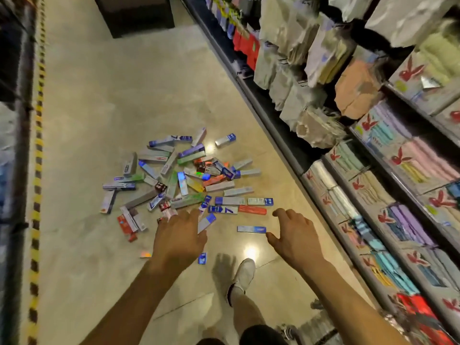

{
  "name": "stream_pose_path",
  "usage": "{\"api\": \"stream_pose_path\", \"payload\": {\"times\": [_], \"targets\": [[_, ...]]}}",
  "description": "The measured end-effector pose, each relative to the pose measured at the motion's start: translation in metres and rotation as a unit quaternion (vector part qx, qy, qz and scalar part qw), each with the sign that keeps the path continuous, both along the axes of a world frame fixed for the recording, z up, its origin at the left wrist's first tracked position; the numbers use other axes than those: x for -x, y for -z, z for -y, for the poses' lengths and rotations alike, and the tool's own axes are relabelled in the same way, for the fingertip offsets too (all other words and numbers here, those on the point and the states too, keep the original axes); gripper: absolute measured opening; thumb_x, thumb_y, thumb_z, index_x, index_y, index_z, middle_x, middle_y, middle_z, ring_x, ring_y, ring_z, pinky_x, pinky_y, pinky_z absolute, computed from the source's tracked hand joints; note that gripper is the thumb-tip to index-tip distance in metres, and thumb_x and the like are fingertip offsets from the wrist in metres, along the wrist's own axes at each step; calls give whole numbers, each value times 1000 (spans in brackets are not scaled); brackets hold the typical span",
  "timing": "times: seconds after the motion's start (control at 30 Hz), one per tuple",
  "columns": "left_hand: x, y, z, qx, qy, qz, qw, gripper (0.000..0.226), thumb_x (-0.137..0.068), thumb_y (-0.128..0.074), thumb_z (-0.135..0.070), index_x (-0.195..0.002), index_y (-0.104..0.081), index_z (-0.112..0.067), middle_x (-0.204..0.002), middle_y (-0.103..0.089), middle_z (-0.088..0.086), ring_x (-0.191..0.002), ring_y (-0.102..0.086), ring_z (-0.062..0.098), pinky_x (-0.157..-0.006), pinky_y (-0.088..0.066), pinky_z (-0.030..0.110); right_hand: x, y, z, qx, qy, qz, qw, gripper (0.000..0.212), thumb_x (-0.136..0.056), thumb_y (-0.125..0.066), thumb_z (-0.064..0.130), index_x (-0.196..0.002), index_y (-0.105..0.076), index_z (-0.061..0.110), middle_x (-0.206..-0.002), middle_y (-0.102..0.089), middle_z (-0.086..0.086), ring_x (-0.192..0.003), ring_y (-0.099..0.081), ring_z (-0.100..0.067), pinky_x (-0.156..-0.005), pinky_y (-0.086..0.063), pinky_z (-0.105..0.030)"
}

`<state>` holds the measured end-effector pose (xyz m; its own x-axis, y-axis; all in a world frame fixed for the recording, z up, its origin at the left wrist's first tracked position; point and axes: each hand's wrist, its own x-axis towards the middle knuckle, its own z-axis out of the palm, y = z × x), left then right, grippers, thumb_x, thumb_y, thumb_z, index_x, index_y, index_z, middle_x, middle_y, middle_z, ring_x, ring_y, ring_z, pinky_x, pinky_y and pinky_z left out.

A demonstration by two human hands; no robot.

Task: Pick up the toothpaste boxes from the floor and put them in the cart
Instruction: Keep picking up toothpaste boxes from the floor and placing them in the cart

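Several toothpaste boxes [184, 180] lie scattered in a heap on the shiny beige floor, in blue, white, green, red and orange. One blue box [251, 229] lies apart at the near edge, between my two hands. My left hand [180, 236] reaches out over the near side of the heap with fingers spread and holds nothing. My right hand [295, 235] hovers to the right of the lone blue box, fingers loosely curved and empty. No cart is in view.
Store shelving [373, 170] packed with towels and packaged goods runs along the right. A yellow-and-black striped strip [37, 170] edges the left side. A dark display base [134, 13] stands far ahead. My leg and white shoe [245, 272] are planted below the hands.
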<state>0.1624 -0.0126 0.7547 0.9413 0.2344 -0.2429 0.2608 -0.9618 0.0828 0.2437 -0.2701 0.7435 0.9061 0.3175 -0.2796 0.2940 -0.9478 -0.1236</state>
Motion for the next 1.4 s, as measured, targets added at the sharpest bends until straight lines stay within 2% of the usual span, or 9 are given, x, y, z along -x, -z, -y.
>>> {"api": "stream_pose_path", "payload": {"times": [0.1, 0.27, 0.6, 0.7, 0.87, 1.0, 1.17, 1.3, 1.4], "targets": [[-51, 58, -20, -10, -12, 2, 1000, 47, -78, -71, -43, -119, -64, -20, -100, -69, 3, -86, -68, 28, -74, -54, 41, -52, 61, -14, 0, -3, -12, 1000, 58, -87, -63, 57, -135, -48, 28, -118, -62, 3, -108, -60, -23, -94, -44, -36], [-120, 188, -51, 5, -32, -22, 999, 44, -76, -71, -38, -112, -63, -14, -87, -66, 9, -74, -67, 33, -61, -51, 39, -111, 195, -24, -16, 7, -40, 999, 61, -80, -77, 48, -130, -56, 21, -112, -63, -4, -100, -61, -31, -86, -47, -43], [-191, 519, -50, 52, -32, -139, 988, 44, -88, -62, -42, -123, -51, -18, -102, -60, 7, -91, -62, 30, -74, -53, 43, -154, 524, -39, -41, 15, -90, 995, 60, -83, -74, 45, -134, -55, 18, -121, -61, -9, -107, -57, -34, -91, -44, -45], [-193, 600, -53, 30, -29, -169, 985, 49, -87, -63, -40, -126, -49, -14, -103, -59, 12, -92, -60, 33, -76, -53, 45, -153, 611, -40, -39, 34, -114, 992, 64, -81, -77, 42, -135, -54, 17, -126, -60, -12, -111, -57, -36, -93, -44, -46], [-191, 712, -70, 4, -57, -209, 976, 52, -86, -68, -42, -122, -49, -11, -103, -57, 14, -93, -60, 35, -77, -53, 46, -152, 737, -34, -14, 13, -105, 994, 72, -70, -87, 32, -131, -58, 8, -118, -62, -18, -102, -60, -40, -85, -50, -48], [-193, 781, -80, -27, -35, -220, 975, 54, -82, -71, -45, -117, -50, -8, -99, -57, 17, -87, -60, 38, -74, -54, 48, -168, 807, -31, -3, 20, -98, 995, 75, -65, -87, 25, -132, -55, 11, -121, -60, -15, -103, -59, -38, -89, -48, -47], [-198, 845, -88, -48, -72, -198, 976, 74, -79, -77, -44, -129, -42, -3, -111, -52, 23, -96, -56, 41, -73, -50, 50, -186, 868, -32, 49, 26, -72, 996, 59, -66, -78, 6, -122, -56, 5, -113, -58, -19, -99, -56, -41, -97, -43, -50], [-194, 869, -92, -57, -117, -172, 977, 74, -75, -85, -32, -126, -41, -1, -116, -48, 26, -106, -50, 43, -79, -50, 55, -192, 883, -35, 47, 35, -81, 995, 43, -72, -68, -4, -112, -55, 3, -103, -54, -21, -89, -54, -42, -72, -38, -44], [-189, 874, -95, -42, -117, -160, 979, 75, -76, -85, -29, -130, -39, -3, -121, -46, 26, -113, -45, 43, -81, -51, 57, -189, 884, -42, 35, 26, -93, 995, 40, -76, -65, -2, -113, -55, 9, -102, -55, -15, -89, -54, -37, -70, -41, -42]]}}
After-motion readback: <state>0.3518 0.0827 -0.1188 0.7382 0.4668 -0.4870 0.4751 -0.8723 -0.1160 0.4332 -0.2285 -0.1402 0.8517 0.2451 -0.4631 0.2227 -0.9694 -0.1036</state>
